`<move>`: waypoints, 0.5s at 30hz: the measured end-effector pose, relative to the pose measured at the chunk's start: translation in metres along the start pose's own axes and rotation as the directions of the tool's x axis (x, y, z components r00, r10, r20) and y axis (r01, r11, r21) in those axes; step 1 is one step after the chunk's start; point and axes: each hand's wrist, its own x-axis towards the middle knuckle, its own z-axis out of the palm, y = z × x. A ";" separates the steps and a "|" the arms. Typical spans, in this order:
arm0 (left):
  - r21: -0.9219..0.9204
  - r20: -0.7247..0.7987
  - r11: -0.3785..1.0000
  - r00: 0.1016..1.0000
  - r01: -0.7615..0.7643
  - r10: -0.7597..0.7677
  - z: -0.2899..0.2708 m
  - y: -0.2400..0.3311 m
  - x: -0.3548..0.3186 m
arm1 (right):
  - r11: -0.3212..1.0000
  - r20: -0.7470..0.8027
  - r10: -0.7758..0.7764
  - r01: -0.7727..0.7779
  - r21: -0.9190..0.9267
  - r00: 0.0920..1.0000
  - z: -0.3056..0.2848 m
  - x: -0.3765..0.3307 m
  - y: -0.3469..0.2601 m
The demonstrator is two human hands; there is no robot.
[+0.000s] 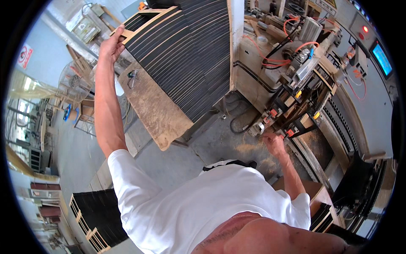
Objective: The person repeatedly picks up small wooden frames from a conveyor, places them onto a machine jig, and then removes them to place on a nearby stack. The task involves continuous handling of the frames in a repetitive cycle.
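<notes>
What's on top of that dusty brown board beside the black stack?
On the board lies a small, partly green object, too small to identify. Anything behind the black stack is hidden.

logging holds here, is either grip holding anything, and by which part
Left grip holds a frame by its left end; right grip is at the machine, any hold there unclear.

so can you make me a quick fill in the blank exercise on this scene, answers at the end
1. The left hand grips a wooden-edged frame at the ____ of the dark stack.
2. The right hand, at the machine, is lower in the picture than the ____ one.
3. The person's T-shirt is ____.
4. Near the lit screen, a lamp glows ____.

Missing words: top; left; white; red
</notes>
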 end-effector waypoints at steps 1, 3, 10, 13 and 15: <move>0.115 -0.033 0.993 0.999 0.028 -0.024 0.009 0.005 -0.008 | 0.998 0.007 0.066 -0.066 -0.014 0.998 0.012 -0.016 0.012; 0.403 -0.089 0.914 0.996 0.041 -0.006 0.031 0.034 -0.041 | 0.983 0.061 0.184 -0.181 -0.043 0.981 0.019 -0.044 0.024; 0.769 0.206 0.384 0.766 -0.512 0.609 0.086 0.091 -0.122 | 0.960 0.062 0.258 -0.263 0.091 0.964 0.054 -0.104 0.069; 0.797 0.459 0.128 0.729 -0.591 0.507 0.137 0.076 -0.129 | 0.982 0.063 0.180 -0.183 0.037 0.982 0.062 -0.120 0.091; 0.851 0.437 0.078 0.782 -0.520 0.445 0.157 0.069 -0.135 | 0.959 0.015 0.255 -0.254 0.125 0.967 0.066 -0.129 0.087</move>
